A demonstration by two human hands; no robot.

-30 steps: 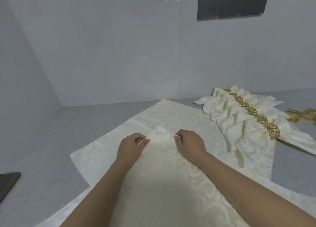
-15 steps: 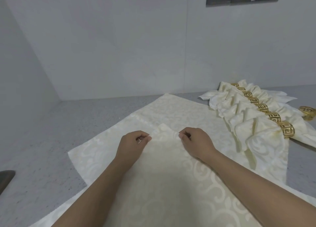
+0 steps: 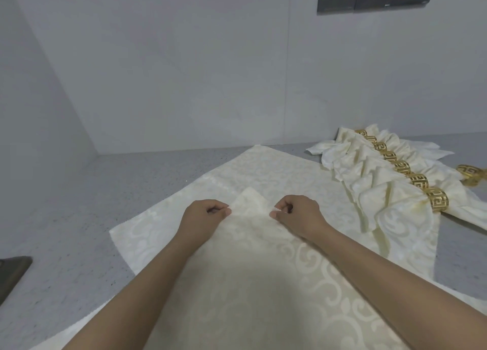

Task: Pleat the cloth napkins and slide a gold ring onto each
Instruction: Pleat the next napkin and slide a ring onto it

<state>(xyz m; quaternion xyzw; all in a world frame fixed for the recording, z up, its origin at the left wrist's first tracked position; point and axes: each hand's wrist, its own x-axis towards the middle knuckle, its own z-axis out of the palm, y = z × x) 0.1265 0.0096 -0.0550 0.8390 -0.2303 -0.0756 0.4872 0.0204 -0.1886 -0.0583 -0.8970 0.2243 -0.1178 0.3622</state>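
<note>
Hands barely shifted | left hand (image 3: pixel 204 214), right hand (image 3: pixel 297 214) grip pinching napkin (image 3: pixel 250 205) fold between them

Even, soft, dim-cool light; faint shadow under forearms on napkin (image 3: pixel 250 284); no glare; mild softness throughout; wide-angle bending at wall (image 3: pixel 158 73) edges

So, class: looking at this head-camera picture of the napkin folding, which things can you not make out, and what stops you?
- Loose gold rings, head view: cut off by the right edge, so their count is unknown.
- Dark object, head view: cropped by the left edge, unidentifiable.
- Left hand and right hand: the grip on the cloth napkin has fingertips curled under, hidden by the knuckles.
- Farthest finished napkins: overlapping, too small to count.
</note>
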